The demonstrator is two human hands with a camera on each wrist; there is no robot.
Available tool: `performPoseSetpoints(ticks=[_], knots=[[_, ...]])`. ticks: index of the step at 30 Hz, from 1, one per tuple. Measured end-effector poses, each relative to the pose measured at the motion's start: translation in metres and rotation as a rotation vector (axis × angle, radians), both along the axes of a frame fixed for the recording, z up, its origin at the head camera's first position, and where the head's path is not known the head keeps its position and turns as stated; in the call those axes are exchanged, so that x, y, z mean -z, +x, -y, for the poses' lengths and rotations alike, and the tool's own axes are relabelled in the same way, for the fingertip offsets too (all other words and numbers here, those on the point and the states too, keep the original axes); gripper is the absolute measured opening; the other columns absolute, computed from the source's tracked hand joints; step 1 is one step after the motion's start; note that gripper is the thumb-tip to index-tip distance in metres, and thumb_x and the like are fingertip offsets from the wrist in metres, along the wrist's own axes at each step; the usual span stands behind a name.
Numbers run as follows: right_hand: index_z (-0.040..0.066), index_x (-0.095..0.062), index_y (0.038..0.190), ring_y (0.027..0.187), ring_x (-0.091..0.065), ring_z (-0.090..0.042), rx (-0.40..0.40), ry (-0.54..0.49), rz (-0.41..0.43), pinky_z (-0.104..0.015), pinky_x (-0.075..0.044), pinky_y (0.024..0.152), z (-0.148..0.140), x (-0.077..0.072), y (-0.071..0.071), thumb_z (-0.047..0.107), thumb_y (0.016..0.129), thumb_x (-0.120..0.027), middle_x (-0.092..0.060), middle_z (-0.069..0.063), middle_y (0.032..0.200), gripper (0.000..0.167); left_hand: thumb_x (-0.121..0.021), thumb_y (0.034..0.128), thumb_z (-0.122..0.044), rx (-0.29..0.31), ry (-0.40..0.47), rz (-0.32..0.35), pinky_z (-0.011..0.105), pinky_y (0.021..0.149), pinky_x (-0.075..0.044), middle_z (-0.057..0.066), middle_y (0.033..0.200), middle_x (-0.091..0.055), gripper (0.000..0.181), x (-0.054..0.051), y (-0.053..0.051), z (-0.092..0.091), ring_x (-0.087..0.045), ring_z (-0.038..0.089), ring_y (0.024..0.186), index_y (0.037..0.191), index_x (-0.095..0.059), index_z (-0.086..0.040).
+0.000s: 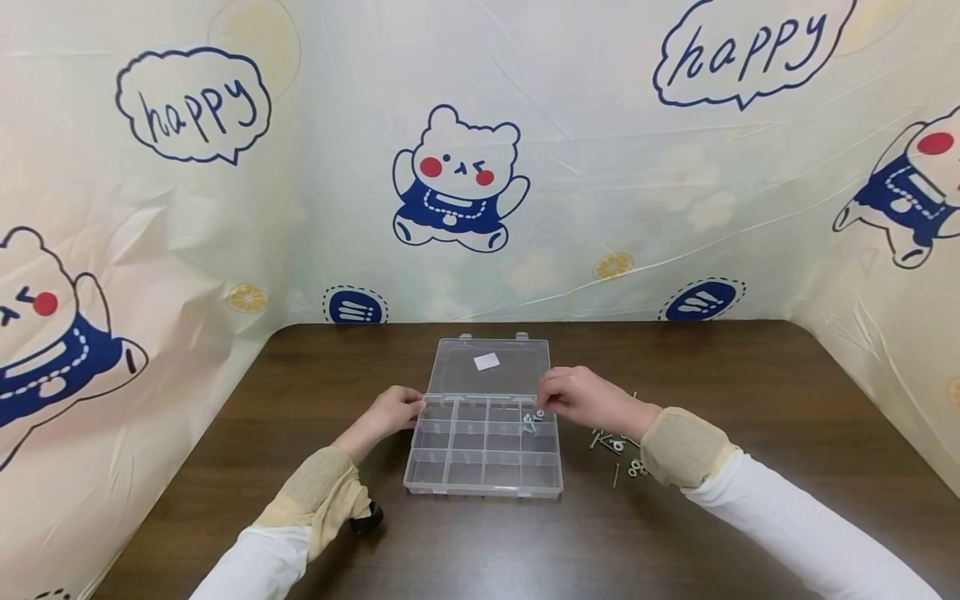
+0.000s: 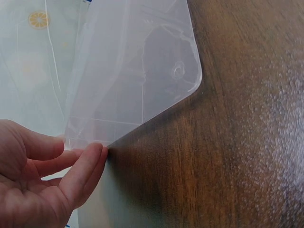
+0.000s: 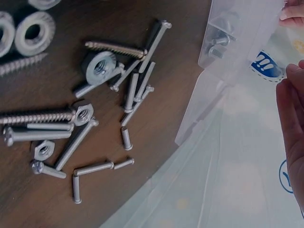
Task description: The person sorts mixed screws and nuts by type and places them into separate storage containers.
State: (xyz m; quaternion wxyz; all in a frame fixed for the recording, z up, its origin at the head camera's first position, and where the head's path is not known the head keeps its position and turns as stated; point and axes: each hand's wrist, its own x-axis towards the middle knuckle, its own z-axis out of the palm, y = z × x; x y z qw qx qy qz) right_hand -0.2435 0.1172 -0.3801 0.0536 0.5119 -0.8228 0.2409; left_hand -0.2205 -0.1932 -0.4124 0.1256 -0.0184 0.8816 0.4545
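A clear plastic box with several compartments lies on the table, its lid folded back. My left hand pinches the box's back left corner; in the left wrist view the thumb and fingers of my left hand meet at a clear plastic corner. My right hand hangs over the back right compartment, fingers bent downward. Small screws show just beside its fingertips. From the right wrist, part of my right hand appears at the edge, and metal pieces lie inside the box; anything between the fingertips is hidden.
Loose screws, nuts and washers lie on the table right of the box, partly under my right forearm. A small black object is beside my left sleeve. A printed sheet hangs behind the table's back edge.
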Motion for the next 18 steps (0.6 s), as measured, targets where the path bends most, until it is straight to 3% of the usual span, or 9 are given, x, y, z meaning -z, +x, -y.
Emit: performPoseSetpoints(ticks=[7,18], knots=[[0.009,-0.068,0.082,0.077,-0.057,-0.007,0.046,0.079,-0.018,-0.022,-0.053,0.070,-0.008,-0.006,0.001,-0.004,0.077,-0.067,-0.062,0.004,0.083,0.014,-0.045,0.0919,0.001,0.008,-0.012,-0.003,0.036,0.077,-0.055,0.030,0.105,-0.056,0.027,0.000,0.000,-0.001,-0.059,0.026,0.091,0.109,-0.053,0.019],[0.010,-0.067,0.080,0.071,-0.056,-0.008,0.013,0.191,-0.091,-0.023,-0.053,0.065,-0.029,-0.012,0.001,-0.003,0.076,-0.067,-0.061,0.004,0.078,0.014,-0.044,0.0917,0.002,0.016,-0.005,-0.009,0.037,0.078,-0.054,0.031,0.106,-0.056,0.027,0.000,0.001,0.000,-0.059,0.027,0.091,0.109,-0.053,0.020]])
